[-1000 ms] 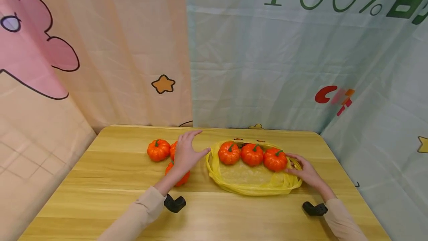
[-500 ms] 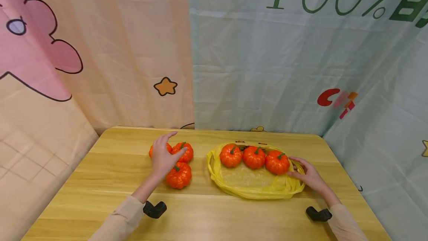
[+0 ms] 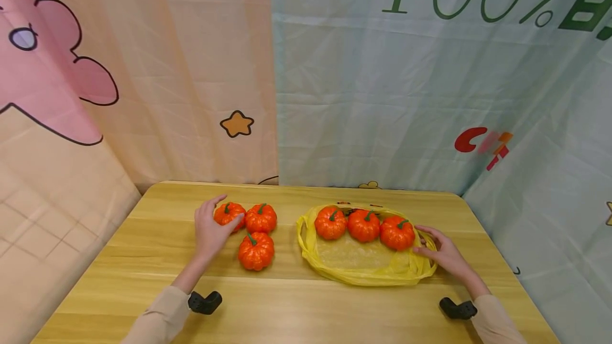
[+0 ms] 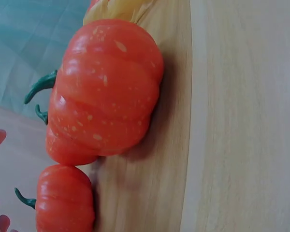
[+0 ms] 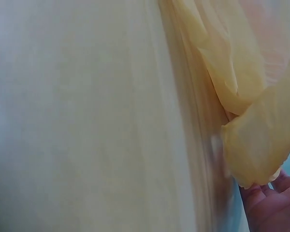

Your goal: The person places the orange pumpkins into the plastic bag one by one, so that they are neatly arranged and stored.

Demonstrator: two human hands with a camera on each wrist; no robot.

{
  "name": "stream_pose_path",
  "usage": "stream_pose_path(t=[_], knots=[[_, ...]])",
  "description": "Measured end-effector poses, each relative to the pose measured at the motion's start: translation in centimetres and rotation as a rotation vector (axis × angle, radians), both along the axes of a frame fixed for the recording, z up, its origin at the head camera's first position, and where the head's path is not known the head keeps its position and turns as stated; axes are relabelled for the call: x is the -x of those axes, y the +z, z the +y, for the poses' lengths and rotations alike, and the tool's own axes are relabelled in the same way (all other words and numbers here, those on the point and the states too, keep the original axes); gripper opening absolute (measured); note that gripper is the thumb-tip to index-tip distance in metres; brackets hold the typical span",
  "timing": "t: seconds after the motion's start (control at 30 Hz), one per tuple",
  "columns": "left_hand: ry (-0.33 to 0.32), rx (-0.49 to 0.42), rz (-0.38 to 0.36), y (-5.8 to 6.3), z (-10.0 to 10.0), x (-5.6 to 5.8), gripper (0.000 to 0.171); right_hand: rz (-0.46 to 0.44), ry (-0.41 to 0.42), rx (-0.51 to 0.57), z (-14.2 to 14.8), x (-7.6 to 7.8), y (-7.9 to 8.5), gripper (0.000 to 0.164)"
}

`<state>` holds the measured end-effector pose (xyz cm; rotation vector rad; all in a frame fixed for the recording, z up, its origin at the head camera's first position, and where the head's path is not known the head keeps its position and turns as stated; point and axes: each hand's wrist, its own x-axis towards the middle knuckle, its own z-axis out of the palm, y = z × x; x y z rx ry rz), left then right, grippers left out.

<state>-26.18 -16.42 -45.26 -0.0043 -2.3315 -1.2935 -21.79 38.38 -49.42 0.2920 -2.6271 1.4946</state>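
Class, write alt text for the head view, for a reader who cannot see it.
A person's left hand is poised open at the leftmost orange pumpkin of three clustered on a wooden table, while the right hand holds the right edge of an open yellow plastic bag containing three more pumpkins in a row.

A wood-grain table [image 3: 334,307] with rounded far corners carries three orange pumpkins [image 3: 256,251] (green-stemmed, clustered close together) towards its left side. Towards the right, near them, lies a yellow plastic bag [image 3: 363,277], its wide mouth spread open upward.
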Motion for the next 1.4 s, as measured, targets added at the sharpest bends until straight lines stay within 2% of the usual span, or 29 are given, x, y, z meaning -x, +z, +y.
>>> stream_pose_path(t=[0.2, 0.4, 0.77, 1.0, 1.2, 1.4], knots=[[0.005, -0.005, -0.075, -1.1, -1.2, 0.6, 0.068, 0.017, 0.018, 0.011, -0.2, 0.0, 0.2, 0.057], [-0.011, -0.008, -0.163, -1.7, -1.9, 1.0, 0.074, 0.035, 0.03, 0.02, -0.2, 0.0, 0.0, 0.056], [-0.064, -0.059, -0.29, -2.9, -2.9, 2.0, 0.08, -0.007, -0.006, 0.009, -0.2, -0.1, -0.1, 0.053], [-0.108, -0.086, -0.37, -3.0, -3.3, 2.2, 0.082, 0.014, 0.0, 0.008, -0.5, -0.2, 0.1, 0.052], [-0.109, -0.065, -0.392, -2.8, -3.5, 2.1, 0.081, -0.005, 0.006, 0.017, -0.4, -0.3, 0.0, 0.053], [-0.107, -0.085, -0.388, -2.8, -3.1, 2.1, 0.082, 0.011, 0.023, 0.039, -0.3, -0.3, -0.2, 0.053]])
